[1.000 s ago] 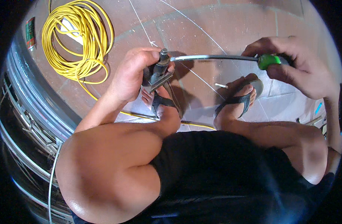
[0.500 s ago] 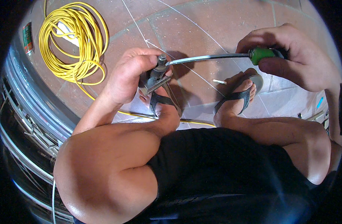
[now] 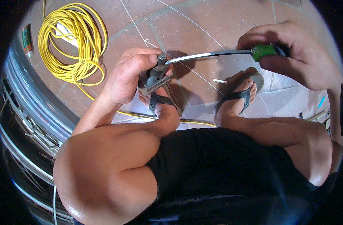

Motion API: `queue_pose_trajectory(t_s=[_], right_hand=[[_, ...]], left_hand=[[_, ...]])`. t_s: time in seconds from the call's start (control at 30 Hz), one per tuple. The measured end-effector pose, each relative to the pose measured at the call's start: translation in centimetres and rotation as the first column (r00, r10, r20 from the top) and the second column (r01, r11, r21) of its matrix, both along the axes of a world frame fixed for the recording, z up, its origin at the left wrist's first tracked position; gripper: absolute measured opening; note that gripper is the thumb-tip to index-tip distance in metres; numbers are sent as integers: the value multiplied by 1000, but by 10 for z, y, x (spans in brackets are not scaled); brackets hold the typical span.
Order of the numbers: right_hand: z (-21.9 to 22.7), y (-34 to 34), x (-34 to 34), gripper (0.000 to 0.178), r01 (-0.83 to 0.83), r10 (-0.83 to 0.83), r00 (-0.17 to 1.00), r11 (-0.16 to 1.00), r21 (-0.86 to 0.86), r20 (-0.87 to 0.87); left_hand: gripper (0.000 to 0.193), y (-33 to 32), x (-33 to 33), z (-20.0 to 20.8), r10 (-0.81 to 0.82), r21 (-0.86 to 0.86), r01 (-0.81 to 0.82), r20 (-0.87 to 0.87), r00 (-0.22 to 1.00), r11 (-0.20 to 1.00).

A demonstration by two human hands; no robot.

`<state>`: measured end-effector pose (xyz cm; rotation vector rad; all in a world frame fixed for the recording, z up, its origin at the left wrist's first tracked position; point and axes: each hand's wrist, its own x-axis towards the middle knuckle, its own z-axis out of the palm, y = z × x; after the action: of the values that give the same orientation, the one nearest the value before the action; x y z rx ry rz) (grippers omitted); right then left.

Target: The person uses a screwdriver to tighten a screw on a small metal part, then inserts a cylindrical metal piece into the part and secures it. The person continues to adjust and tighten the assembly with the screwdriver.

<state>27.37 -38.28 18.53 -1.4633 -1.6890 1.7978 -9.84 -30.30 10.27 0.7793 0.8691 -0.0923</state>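
My left hand (image 3: pixel 127 73) is closed around a dark metal part (image 3: pixel 156 75) with a round, stepped pin pointing up and a flat plate low on its side. My thumb presses near the pin. At the right, my right hand (image 3: pixel 287 56) grips the green handle of a long tool (image 3: pixel 209 54) with a narrow steel shaft. Whether it is a file or a screwdriver I cannot tell. The shaft runs leftward, almost level, and its tip meets or nearly meets the pin just below its top. My left fingers are mostly hidden behind the part.
A coiled yellow cable (image 3: pixel 72 45) lies on the tiled floor at the far left, with a red-and-green can (image 3: pixel 27 39) beside it. Curved metal rails and rods (image 3: pixel 32 127) stand along the left. A white stub (image 3: pixel 219 81) and a blue piece (image 3: pixel 321 102) lie on the floor.
The tool in my right hand has tilted slightly, its handle a little higher and farther right. My left hand and the metal part have hardly moved.
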Motion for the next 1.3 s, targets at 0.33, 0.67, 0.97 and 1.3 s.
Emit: queue_pose_trajectory(t_s=[0.33, 0.67, 0.97, 1.3], right_hand=[[5, 0, -5, 41, -7, 7, 1000, 999, 35, -14], [-11, 37, 21, 34, -457, 404, 886, 843, 283, 229], [-3, 45, 8, 32, -264, 263, 964, 965, -13, -25], [-7, 33, 16, 31, -181, 181, 983, 975, 132, 12]], left_hand=[[64, 6, -8, -5, -82, -47, 82, 5, 997, 996], [58, 9, -3, 5, -151, -139, 142, -51, 987, 980], [48, -2, -3, 11, -46, -43, 45, -39, 998, 998], [67, -4, -6, 11, -8, -23, 6, -62, 998, 1000]])
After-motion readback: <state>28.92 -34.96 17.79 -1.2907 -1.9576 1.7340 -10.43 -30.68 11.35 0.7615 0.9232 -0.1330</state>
